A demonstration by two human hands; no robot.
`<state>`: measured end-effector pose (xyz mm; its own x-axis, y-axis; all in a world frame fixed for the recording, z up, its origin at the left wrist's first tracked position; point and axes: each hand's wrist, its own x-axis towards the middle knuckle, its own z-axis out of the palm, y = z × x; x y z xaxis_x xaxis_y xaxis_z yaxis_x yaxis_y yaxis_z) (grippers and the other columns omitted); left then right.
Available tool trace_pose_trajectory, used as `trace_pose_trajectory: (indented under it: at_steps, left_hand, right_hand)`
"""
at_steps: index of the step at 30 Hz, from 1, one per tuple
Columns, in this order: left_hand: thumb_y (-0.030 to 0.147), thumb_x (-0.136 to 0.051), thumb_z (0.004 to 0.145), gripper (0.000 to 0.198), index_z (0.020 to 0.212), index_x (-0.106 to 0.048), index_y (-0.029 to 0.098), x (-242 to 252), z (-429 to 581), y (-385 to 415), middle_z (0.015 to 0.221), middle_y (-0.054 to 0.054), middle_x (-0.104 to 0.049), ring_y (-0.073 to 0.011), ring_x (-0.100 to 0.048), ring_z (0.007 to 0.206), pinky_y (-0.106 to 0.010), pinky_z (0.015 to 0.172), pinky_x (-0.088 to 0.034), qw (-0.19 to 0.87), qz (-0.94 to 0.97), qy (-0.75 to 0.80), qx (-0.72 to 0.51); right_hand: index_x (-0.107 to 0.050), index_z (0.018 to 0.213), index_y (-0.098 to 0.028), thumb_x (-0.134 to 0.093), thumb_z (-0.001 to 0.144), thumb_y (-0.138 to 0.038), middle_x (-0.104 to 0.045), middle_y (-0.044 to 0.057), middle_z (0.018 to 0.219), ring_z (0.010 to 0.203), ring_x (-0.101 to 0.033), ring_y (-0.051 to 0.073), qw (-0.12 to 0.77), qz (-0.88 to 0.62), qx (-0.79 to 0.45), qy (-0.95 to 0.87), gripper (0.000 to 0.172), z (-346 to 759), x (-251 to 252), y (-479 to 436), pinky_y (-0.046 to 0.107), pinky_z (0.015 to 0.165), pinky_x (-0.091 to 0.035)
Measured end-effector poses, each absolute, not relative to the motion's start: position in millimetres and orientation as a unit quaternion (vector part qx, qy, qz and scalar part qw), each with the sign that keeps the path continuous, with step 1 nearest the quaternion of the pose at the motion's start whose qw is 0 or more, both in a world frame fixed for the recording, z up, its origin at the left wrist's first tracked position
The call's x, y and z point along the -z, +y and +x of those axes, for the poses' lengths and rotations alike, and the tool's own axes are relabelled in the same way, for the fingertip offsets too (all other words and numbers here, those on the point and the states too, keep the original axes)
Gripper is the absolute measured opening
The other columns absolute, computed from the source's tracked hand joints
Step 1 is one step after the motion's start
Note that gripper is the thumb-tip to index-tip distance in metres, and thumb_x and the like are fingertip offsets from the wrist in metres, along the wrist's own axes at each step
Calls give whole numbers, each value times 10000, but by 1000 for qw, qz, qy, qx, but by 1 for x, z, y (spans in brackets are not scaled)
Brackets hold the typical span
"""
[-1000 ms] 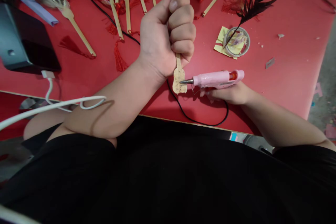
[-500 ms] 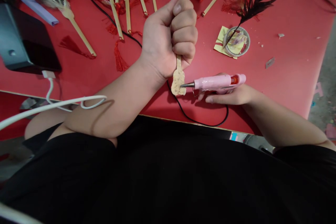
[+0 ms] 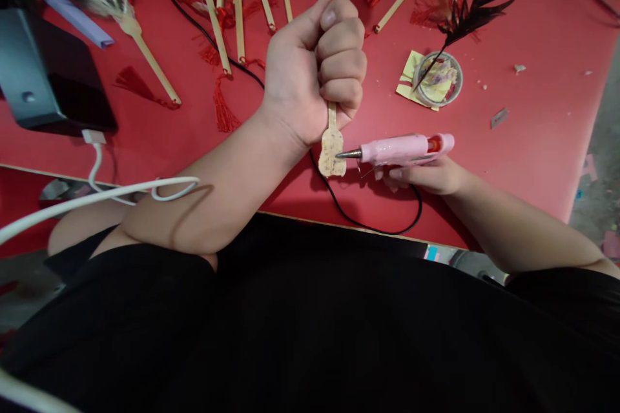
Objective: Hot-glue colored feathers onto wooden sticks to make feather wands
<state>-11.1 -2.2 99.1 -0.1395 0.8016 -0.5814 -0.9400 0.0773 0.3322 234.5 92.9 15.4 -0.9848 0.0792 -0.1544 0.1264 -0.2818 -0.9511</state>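
Observation:
My left hand is wrapped in a fist round the thin handle of a wooden fan handle, whose wide, wavy-edged head points down towards me. Much of its stick is hidden in my fingers. From the right, my right hand grips a pink hot glue gun. The gun's metal nozzle lies at the wooden head, over its right half; whether it touches I cannot tell. A black cord runs below the gun. Beyond it, a dark feather leans in a small round dish on yellow paper.
Several wooden handles with red tassels lie along the back of the red table, some with coloured feathers. A feathered fan and a dark box-like device with a white cable lie left. A small blade lies right.
The glue gun's nozzle stays over the wooden head, with only a slight shift. The fingers of my right hand have moved a little under the gun. The whole view has drifted slightly.

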Motion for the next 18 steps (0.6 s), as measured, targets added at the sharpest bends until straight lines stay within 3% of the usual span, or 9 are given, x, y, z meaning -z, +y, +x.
trace_pose_trajectory:
  at_steps: [4, 9, 11, 14, 18]
  left_hand:
    - [993, -444, 1125, 708, 1125, -664, 321, -112, -15, 2, 685, -10, -437, -275, -624, 814, -362, 651, -405, 663, -109, 334, -661]
    - [934, -495, 1150, 642, 1108, -659, 315, -106, -15, -3, 679, -5, -437, -270, -621, 785, -358, 639, -405, 656, -115, 332, -669]
    - [828, -569, 1190, 539, 1047, -626, 311, -98, -12, -6, 661, 15, -413, -238, -576, 715, -349, 612, -377, 640, -107, 323, -689]
    - [543, -704, 1236, 451, 921, -501, 291, -88, -8, -7, 627, 60, -379, -154, -394, 557, -325, 526, -265, 606, -80, 286, -738]
    - [244, -551, 1306, 479, 853, -398, 260, -87, -4, -6, 603, 85, -367, -100, -222, 483, -296, 460, -134, 602, -59, 245, -757]
  right_hand:
    - [-858, 1180, -160, -951, 1084, -423, -759, -9, 785, 567, -597, 89, -3, 68, 789, 611, 295, 234, -14, 92, 188, 534, -505]
    - [-888, 1255, -180, -948, 1092, -383, -732, -31, 718, 513, -545, 92, 17, 81, 783, 616, 267, 230, -24, 87, 197, 493, -489]
    - [-898, 1253, -184, -957, 1083, -383, -774, -14, 764, 504, -534, 91, 17, 91, 786, 611, 269, 228, -28, 84, 210, 493, -507]
    - [-907, 1258, -194, -969, 1071, -393, -816, 5, 829, 542, -566, 102, 7, 101, 781, 616, 280, 226, -32, 81, 225, 542, -556]
    - [-897, 1155, -201, -1011, 1029, -465, -770, 17, 748, 671, -702, 175, -6, 120, 753, 647, 313, 223, -37, 79, 248, 593, -614]
